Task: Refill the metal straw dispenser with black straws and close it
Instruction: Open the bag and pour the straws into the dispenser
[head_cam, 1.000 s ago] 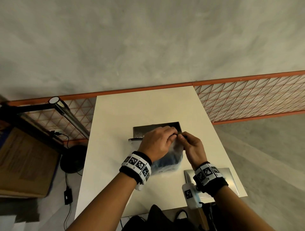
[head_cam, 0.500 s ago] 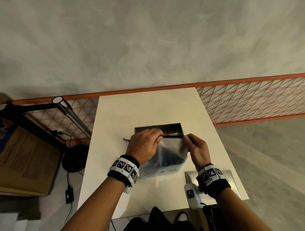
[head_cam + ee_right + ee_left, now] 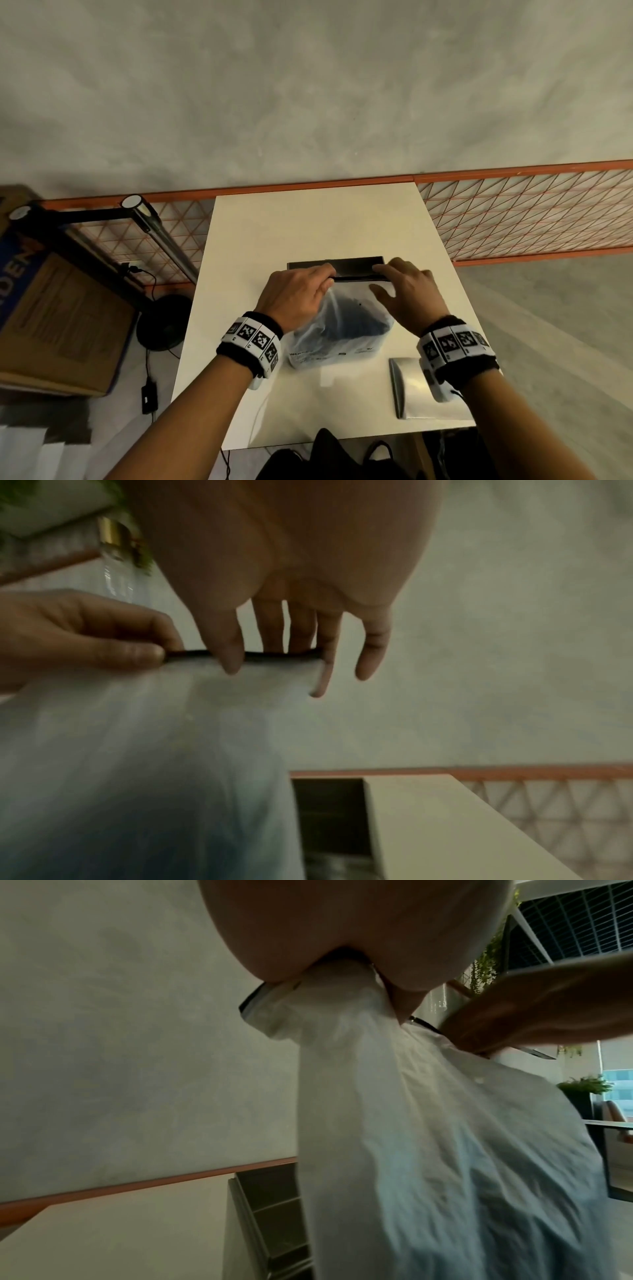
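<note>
A clear plastic bag [image 3: 342, 329] of black straws stands on the white table [image 3: 308, 222]. My left hand [image 3: 327, 279] pinches the left end of its black zip strip; the left wrist view shows the bag's [image 3: 411, 1123] top bunched in that grip. My right hand [image 3: 380, 279] is at the strip's right end with straight, spread fingers, its thumb on the bag's near face. The right wrist view shows the strip [image 3: 274, 654] running between thumb and fingers. The open metal dispenser [image 3: 352, 267] lies just behind the bag. Its lid [image 3: 414, 390] lies at the table's near right.
An orange mesh railing [image 3: 531, 219] runs behind the table. A cardboard box [image 3: 58, 322] and a lamp stand [image 3: 161, 233] are on the left. A black bag [image 3: 329, 455] sits at the table's near edge.
Both hands have slid apart along the bag's top. The right hand's pinch has loosened into straight, spread fingers, and the bag's top now stretches wide in front of the dispenser.
</note>
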Demonstrator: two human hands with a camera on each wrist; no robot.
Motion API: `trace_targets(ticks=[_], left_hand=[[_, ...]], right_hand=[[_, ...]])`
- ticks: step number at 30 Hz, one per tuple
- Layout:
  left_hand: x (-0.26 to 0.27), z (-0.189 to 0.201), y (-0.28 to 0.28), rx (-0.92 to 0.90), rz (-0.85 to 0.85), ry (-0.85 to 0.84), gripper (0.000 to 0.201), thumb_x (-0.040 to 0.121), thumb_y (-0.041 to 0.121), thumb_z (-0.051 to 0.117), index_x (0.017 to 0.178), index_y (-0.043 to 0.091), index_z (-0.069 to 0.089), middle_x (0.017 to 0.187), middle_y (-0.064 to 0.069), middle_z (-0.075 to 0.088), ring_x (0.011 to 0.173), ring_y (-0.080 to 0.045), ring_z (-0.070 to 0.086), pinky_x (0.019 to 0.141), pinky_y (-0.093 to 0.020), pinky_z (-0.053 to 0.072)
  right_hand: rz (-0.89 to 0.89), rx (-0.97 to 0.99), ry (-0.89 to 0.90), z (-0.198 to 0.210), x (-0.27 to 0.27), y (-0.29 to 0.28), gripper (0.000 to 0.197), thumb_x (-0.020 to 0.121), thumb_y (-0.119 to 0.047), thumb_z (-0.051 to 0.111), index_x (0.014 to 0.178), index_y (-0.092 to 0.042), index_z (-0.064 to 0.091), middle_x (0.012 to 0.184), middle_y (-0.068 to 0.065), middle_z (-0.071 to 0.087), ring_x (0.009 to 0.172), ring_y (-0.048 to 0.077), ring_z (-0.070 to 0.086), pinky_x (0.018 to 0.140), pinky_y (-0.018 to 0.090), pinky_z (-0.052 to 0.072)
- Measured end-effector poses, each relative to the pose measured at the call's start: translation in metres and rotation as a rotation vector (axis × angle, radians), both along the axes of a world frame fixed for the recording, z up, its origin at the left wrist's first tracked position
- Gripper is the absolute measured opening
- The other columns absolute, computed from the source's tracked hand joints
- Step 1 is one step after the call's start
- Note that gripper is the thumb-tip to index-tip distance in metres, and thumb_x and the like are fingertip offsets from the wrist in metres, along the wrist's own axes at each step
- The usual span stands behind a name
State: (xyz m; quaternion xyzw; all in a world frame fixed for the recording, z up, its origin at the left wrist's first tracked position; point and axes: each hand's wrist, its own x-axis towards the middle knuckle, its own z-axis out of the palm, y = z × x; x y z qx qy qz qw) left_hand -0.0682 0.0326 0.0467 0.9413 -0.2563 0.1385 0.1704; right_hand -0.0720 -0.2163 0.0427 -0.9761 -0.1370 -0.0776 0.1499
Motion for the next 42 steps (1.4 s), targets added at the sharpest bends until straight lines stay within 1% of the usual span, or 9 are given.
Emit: trace_targets(ticks=[3, 7, 13, 17, 20, 25, 30, 35, 42], left_hand=[[0.000, 0.001, -0.004, 0.007, -0.007, -0.017, 0.006, 0.102, 0.028, 0.059, 0.107, 0.026, 0.063, 0.078, 0.008, 0.070, 0.057, -0.015, 0.059, 0.050, -0.023, 0.034], [0.003, -0.001, -0.004, -0.012, 0.013, -0.015, 0.010, 0.102, 0.028, 0.060, 0.112, 0.028, 0.063, 0.088, 0.008, 0.073, 0.069, -0.016, 0.067, 0.054, -0.027, 0.047], [0.002, 0.000, 0.005, -0.027, 0.026, -0.010, 0.009, 0.102, 0.027, 0.061, 0.110, 0.027, 0.063, 0.087, 0.007, 0.072, 0.070, -0.020, 0.065, 0.056, -0.028, 0.045], [0.000, 0.001, 0.011, -0.021, 0.054, -0.029, 0.009, 0.098, 0.025, 0.067, 0.107, 0.025, 0.066, 0.086, 0.008, 0.071, 0.070, -0.019, 0.062, 0.055, -0.027, 0.042], [-0.003, 0.000, 0.025, -0.007, 0.084, -0.061, 0.007, 0.096, 0.022, 0.069, 0.103, 0.022, 0.067, 0.083, 0.007, 0.068, 0.070, -0.019, 0.059, 0.054, -0.029, 0.043], [-0.005, -0.001, 0.034, 0.000, 0.080, -0.025, 0.004, 0.102, 0.022, 0.060, 0.104, 0.020, 0.064, 0.087, 0.007, 0.066, 0.076, -0.019, 0.055, 0.061, -0.036, 0.046], [-0.005, -0.002, 0.026, -0.019, 0.054, 0.038, 0.012, 0.104, 0.024, 0.054, 0.111, 0.019, 0.063, 0.097, 0.005, 0.067, 0.084, -0.020, 0.057, 0.068, -0.035, 0.048], [-0.006, -0.001, 0.039, -0.027, 0.062, 0.064, 0.013, 0.105, 0.029, 0.051, 0.109, 0.024, 0.062, 0.099, 0.010, 0.064, 0.087, -0.017, 0.056, 0.068, -0.035, 0.048], [-0.013, -0.002, 0.064, -0.086, 0.107, 0.129, 0.005, 0.106, 0.028, 0.052, 0.104, 0.026, 0.057, 0.096, 0.011, 0.060, 0.088, -0.015, 0.055, 0.069, -0.037, 0.049]], right_hand=[[0.149, -0.165, -0.043, 0.015, 0.005, 0.031, 0.031, 0.092, -0.043, 0.056, 0.116, -0.026, 0.065, 0.112, -0.005, 0.064, 0.103, 0.019, 0.061, 0.092, 0.047, 0.043], [0.225, -0.061, -0.047, 0.016, 0.011, 0.062, 0.022, 0.097, -0.032, 0.049, 0.099, -0.018, 0.066, 0.095, 0.001, 0.068, 0.083, 0.025, 0.067, 0.075, 0.042, 0.049], [0.222, -0.037, 0.009, 0.011, 0.017, 0.066, 0.026, 0.099, -0.035, 0.038, 0.102, -0.025, 0.061, 0.093, -0.005, 0.068, 0.079, 0.026, 0.066, 0.061, 0.038, 0.053], [0.205, -0.007, 0.001, 0.011, 0.015, 0.066, 0.019, 0.097, -0.034, 0.043, 0.099, -0.028, 0.061, 0.089, -0.007, 0.068, 0.075, 0.025, 0.065, 0.057, 0.036, 0.052], [0.156, -0.010, 0.033, 0.011, 0.016, 0.059, 0.017, 0.097, -0.032, 0.045, 0.092, -0.024, 0.059, 0.086, -0.006, 0.066, 0.073, 0.026, 0.063, 0.056, 0.035, 0.050], [0.122, -0.041, 0.050, 0.013, 0.017, 0.061, 0.019, 0.098, -0.032, 0.044, 0.094, -0.022, 0.060, 0.093, -0.003, 0.067, 0.078, 0.027, 0.064, 0.058, 0.034, 0.050], [0.252, -0.040, -0.004, 0.016, 0.019, 0.084, 0.027, 0.099, -0.038, 0.045, 0.112, -0.023, 0.064, 0.100, -0.002, 0.068, 0.084, 0.025, 0.067, 0.065, 0.036, 0.052], [0.327, -0.007, -0.027, 0.018, 0.018, 0.091, 0.024, 0.101, -0.038, 0.043, 0.109, -0.028, 0.063, 0.096, -0.005, 0.070, 0.083, 0.026, 0.067, 0.061, 0.033, 0.048], [0.294, -0.037, 0.047, 0.019, 0.021, 0.088, 0.022, 0.100, -0.039, 0.043, 0.100, -0.026, 0.061, 0.096, -0.004, 0.067, 0.086, 0.028, 0.065, 0.060, 0.030, 0.038]])
